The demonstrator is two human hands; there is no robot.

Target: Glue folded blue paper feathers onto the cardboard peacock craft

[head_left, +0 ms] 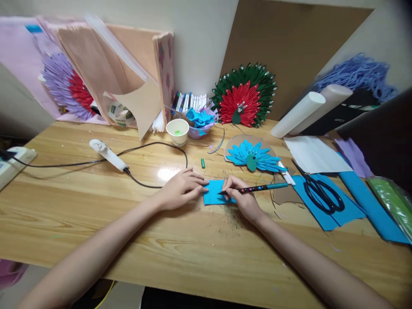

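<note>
Head view: two grips are shown above one wooden counter. One marker is clamped in the right grip, its tip directed at one small blue sheet; whether the sheet is touched by the tip cannot be told. The sheet is situated between the two grips. Its left edge is touched by the left grip, which is laid flat, unclosed, with fingers extended. One green cap is placed just beyond the sheet. Beyond the right grip, one blue fan-shaped craft is seen; farther back, one green-and-red fan is stood upright. To the right of the right grip, one pair of scissors is laid, with two pale rolls beyond. Beyond the left grip, one paper cup is set; to that grip's left, one white corded tool is laid.
</note>
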